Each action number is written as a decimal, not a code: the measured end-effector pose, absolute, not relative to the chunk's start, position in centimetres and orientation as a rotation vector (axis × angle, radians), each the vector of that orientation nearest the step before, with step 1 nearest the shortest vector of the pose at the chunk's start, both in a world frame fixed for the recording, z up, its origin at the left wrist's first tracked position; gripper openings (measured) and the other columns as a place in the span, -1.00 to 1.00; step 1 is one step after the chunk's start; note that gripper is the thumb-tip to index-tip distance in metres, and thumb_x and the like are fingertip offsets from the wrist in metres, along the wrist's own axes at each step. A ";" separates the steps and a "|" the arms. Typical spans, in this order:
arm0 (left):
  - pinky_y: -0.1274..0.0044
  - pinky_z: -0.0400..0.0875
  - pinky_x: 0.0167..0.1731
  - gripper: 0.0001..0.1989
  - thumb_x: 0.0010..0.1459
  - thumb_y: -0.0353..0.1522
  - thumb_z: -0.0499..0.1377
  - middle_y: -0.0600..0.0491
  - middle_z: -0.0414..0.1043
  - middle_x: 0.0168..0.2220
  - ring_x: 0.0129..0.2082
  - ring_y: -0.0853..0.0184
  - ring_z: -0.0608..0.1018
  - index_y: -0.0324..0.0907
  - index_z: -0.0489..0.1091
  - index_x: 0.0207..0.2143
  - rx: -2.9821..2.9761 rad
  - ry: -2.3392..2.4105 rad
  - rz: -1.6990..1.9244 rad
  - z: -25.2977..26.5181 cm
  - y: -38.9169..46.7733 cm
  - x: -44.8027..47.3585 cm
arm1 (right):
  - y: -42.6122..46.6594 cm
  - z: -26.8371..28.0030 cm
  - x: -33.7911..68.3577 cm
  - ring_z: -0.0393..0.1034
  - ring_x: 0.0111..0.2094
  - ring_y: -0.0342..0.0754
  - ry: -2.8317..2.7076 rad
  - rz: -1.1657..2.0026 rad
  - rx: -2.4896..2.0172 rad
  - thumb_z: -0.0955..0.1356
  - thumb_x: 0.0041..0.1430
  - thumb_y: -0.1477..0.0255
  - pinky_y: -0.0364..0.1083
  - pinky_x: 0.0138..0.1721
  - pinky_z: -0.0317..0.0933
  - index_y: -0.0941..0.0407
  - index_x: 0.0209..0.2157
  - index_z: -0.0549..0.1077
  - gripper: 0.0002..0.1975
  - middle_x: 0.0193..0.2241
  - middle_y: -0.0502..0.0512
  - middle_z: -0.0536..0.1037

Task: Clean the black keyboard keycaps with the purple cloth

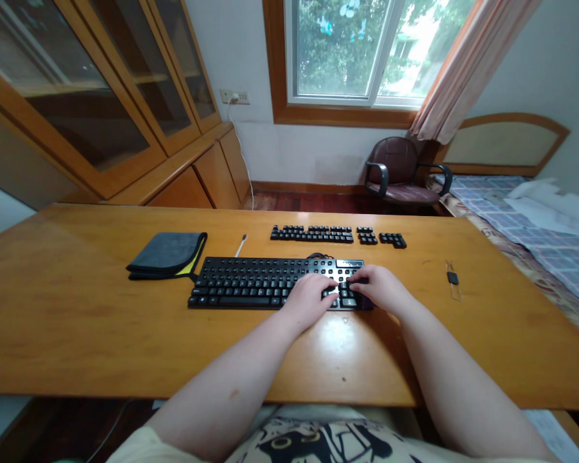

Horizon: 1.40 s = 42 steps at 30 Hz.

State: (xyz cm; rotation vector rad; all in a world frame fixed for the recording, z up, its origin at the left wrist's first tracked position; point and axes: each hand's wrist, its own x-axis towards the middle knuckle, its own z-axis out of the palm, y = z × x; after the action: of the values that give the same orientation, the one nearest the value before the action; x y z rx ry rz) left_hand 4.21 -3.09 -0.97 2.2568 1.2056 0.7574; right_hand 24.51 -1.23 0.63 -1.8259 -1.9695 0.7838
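Note:
A black keyboard (241, 301) lies on the wooden desk in front of me. Its lower rows carry keycaps, while bare switches show in its upper rows. Over the right part of the keyboard rests my left hand (309, 297), fingers stretched toward the number pad, thumb apart from the index finger. My right hand (375, 287) comes in from the other side, its thumb and fingertips close together at the number pad keys. Whatever lies between those fingertips is too small to make out. Loose black keycaps (313, 234) stand in ordered rows behind the keyboard.
A folded grey cloth (166, 252) lies left of the keyboard, near a small white brush (241, 245). To the right is a wire keycap puller (452, 278) with a dark grip. Beyond the desk (77, 321) stand a chair (400, 170), a bed and a glass-doored cabinet.

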 end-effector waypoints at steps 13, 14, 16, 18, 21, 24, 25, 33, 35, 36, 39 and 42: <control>0.38 0.29 -0.07 -0.78 0.05 -0.34 0.18 0.03 0.49 -0.19 -0.15 0.24 0.46 -0.11 0.44 -0.20 2.273 1.206 0.755 -1.2 -3.0 4.2 | -1.1 0.6 24.7 0.41 -0.32 -0.02 -2.013 0.778 -1.815 0.41 -0.13 0.46 -0.12 -0.29 0.20 0.03 -0.42 0.57 -0.85 -0.37 0.03 0.56; 0.38 0.29 -0.07 -0.78 0.05 -0.35 0.18 0.03 0.49 -0.19 -0.14 0.24 0.46 -0.11 0.44 -0.19 2.275 1.203 0.750 -1.1 -3.0 4.2 | -1.1 0.7 24.7 0.41 -0.31 -0.02 -2.004 0.798 -1.803 0.40 -0.12 0.45 -0.12 -0.29 0.20 0.03 -0.43 0.57 -0.87 -0.37 0.03 0.57; 0.37 0.28 -0.06 -0.77 0.06 -0.35 0.17 0.03 0.49 -0.18 -0.14 0.24 0.45 -0.10 0.43 -0.18 2.283 1.198 0.743 -1.1 -3.1 4.2 | -1.1 0.7 24.7 0.41 -0.33 -0.02 -1.978 0.843 -1.787 0.39 -0.09 0.42 -0.13 -0.30 0.20 0.05 -0.46 0.57 -0.90 -0.39 0.03 0.57; 0.37 0.28 -0.05 -0.74 0.05 -0.34 0.18 0.03 0.48 -0.16 -0.12 0.23 0.44 -0.10 0.42 -0.15 2.295 1.202 0.738 -1.1 -3.1 4.2 | -1.1 0.7 24.7 0.41 -0.36 -0.03 -1.930 0.888 -1.793 0.39 -0.10 0.40 -0.13 -0.33 0.20 0.06 -0.48 0.56 -0.91 -0.43 0.03 0.57; 0.37 0.24 0.00 -0.64 0.02 -0.33 0.21 0.03 0.44 -0.08 -0.05 0.22 0.40 -0.09 0.38 -0.08 2.330 1.185 0.712 -1.1 -3.2 4.2 | -1.0 0.3 24.7 0.38 -0.43 -0.07 -1.838 0.960 -1.796 0.40 -0.13 0.40 -0.14 -0.40 0.18 0.08 -0.47 0.54 -0.90 -0.49 0.01 0.54; 0.34 0.21 0.02 -0.56 -0.02 -0.30 0.25 0.03 0.41 -0.03 -0.01 0.19 0.36 -0.05 0.34 -0.03 2.374 1.175 0.662 -1.2 -3.3 4.3 | -0.8 -0.3 24.7 0.31 -0.53 -0.13 -1.754 1.009 -1.771 0.40 -0.14 0.40 -0.16 -0.48 0.15 0.12 -0.40 0.46 -0.82 -0.57 -0.05 0.46; 0.32 0.21 0.01 -0.54 -0.04 -0.30 0.25 0.03 0.41 -0.03 -0.01 0.18 0.35 -0.05 0.34 -0.02 2.386 1.178 0.645 -1.2 -3.3 4.3 | -0.7 -0.4 24.7 0.28 -0.56 -0.15 -1.739 1.006 -1.772 0.41 -0.16 0.39 -0.17 -0.50 0.14 0.12 -0.39 0.43 -0.79 -0.59 -0.07 0.42; 0.32 0.25 -0.03 -0.51 -0.12 -0.29 0.31 0.02 0.45 -0.10 -0.05 0.16 0.37 -0.08 0.37 -0.06 2.391 1.187 0.615 -1.2 -2.8 4.4 | -0.1 -1.2 24.8 0.23 -0.56 -0.17 -1.720 0.880 -1.859 0.45 -0.27 0.40 -0.19 -0.52 0.09 0.10 -0.46 0.27 -0.69 -0.59 -0.11 0.34; 0.33 0.25 -0.03 -0.52 -0.12 -0.29 0.31 0.02 0.45 -0.11 -0.06 0.17 0.38 -0.09 0.37 -0.07 2.387 1.195 0.599 -1.0 -2.7 4.4 | -0.1 -1.2 24.7 0.22 -0.56 -0.17 -1.729 0.866 -1.873 0.46 -0.29 0.41 -0.19 -0.53 0.08 0.10 -0.47 0.27 -0.68 -0.59 -0.11 0.34; 0.33 0.24 -0.03 -0.52 -0.12 -0.29 0.30 0.02 0.44 -0.11 -0.06 0.17 0.38 -0.09 0.37 -0.07 2.385 1.198 0.590 -0.9 -2.8 4.4 | -0.1 -1.2 24.7 0.22 -0.57 -0.18 -1.744 0.868 -1.868 0.46 -0.29 0.40 -0.20 -0.54 0.07 0.11 -0.48 0.28 -0.69 -0.59 -0.11 0.34; 0.33 0.20 0.01 -0.53 -0.09 -0.28 0.28 0.03 0.42 -0.07 -0.03 0.18 0.36 -0.08 0.35 -0.05 2.379 1.201 0.570 -0.6 -3.0 4.2 | 0.2 -1.2 25.4 0.24 -0.57 -0.15 -1.747 0.841 -1.832 0.44 -0.23 0.30 -0.19 -0.55 0.08 0.12 -0.49 0.33 -0.73 -0.61 -0.08 0.36; 0.34 0.18 0.03 -0.55 -0.03 -0.27 0.24 0.04 0.40 -0.05 -0.01 0.19 0.34 -0.07 0.33 -0.03 2.379 1.184 0.573 -0.6 -3.1 4.0 | 1.3 -1.5 27.5 0.31 -0.52 -0.09 -1.523 0.589 -1.886 0.32 -0.04 0.16 -0.15 -0.49 0.14 0.15 -0.43 0.42 -0.69 -0.58 0.01 0.41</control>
State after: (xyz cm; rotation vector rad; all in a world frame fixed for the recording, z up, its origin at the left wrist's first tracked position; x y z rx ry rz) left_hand 4.00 -3.08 -0.60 2.3788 1.1841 0.5726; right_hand 27.47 1.34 -1.51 -1.8860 -1.5227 0.5893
